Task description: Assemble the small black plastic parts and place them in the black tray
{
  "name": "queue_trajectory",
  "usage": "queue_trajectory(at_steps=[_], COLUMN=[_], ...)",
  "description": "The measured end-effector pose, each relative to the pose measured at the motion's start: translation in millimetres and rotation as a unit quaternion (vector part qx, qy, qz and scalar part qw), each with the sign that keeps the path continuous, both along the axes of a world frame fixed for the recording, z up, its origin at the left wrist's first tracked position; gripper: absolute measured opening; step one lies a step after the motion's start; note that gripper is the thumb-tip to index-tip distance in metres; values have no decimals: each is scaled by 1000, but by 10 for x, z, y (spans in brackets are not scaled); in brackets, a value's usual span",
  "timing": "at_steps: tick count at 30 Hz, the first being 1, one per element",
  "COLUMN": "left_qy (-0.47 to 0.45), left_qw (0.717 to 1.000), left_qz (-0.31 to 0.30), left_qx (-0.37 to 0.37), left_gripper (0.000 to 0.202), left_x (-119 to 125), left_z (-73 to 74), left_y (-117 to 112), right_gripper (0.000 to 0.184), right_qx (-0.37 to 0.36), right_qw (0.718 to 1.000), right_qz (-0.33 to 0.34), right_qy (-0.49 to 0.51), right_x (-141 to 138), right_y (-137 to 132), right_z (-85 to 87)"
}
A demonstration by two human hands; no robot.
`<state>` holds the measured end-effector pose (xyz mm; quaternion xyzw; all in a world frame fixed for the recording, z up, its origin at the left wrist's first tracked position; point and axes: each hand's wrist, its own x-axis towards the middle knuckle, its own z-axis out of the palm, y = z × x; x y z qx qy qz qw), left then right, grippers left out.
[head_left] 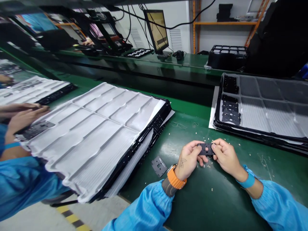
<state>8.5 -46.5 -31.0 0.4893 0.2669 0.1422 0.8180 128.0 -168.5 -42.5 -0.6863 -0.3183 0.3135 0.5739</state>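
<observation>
Both my hands hold a small flat dark plastic part (206, 149) just above the green bench. My left hand (189, 159), with an orange watch strap at the wrist, pinches the part's left end. Its right end is gripped by my right hand (226, 156), which wears a blue wrist band. A second grey flat part (159, 166) lies on the bench to the left of my left wrist. Small pale crumbs are scattered on the bench around my hands.
A stack of black trays topped by a white ribbed sheet (96, 128) fills the left. A black tray (264, 109) holding several dark parts sits at the right. A co-worker's hands (22, 115) rest on a part at far left. A monitor (157, 30) stands behind.
</observation>
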Motion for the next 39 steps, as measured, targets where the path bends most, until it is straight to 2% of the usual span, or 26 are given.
queue_trajectory(at_steps=[5,9,12,14,16,19,23,29,33,36,39], left_qy=[42,35,-4,-7,20,65,90,115,118,128,110], left_qw=[996,992,991,987,976,939,890,839,836,838,838], left_qz=[9,29,36,45,57,57,30,-30,-45,-48,-64], left_qx=[80,121,131,152,211,332,446,530,534,529,531], left_gripper=[28,25,37,41,33,23,25,31,32,32,31], left_x=[-18,-25,-20,-27,-49,-91,-116,-111,-117,-117,-118], left_z=[-59,-47,-32,-22,1,65,136,62,44,64,72], left_y=[44,39,2,-3,17,61,64,7,-7,-11,-27], right_gripper=[31,35,39,42,41,30,18,18,15,16,13], right_qx=[-15,-12,10,12,2,-31,-87,-184,-212,-204,-146], right_qw=[999,997,994,994,997,994,959,896,879,889,927], right_qz=[36,55,42,54,64,66,94,167,161,166,156], right_qy=[14,60,104,92,45,-77,-254,-368,-396,-376,-310], right_x=[-20,-31,-50,-53,-39,3,39,3,-17,-4,14], right_y=[-16,18,41,36,16,-21,-35,-32,-45,-41,-26], right_z=[-6,-5,11,27,47,98,199,260,233,269,333])
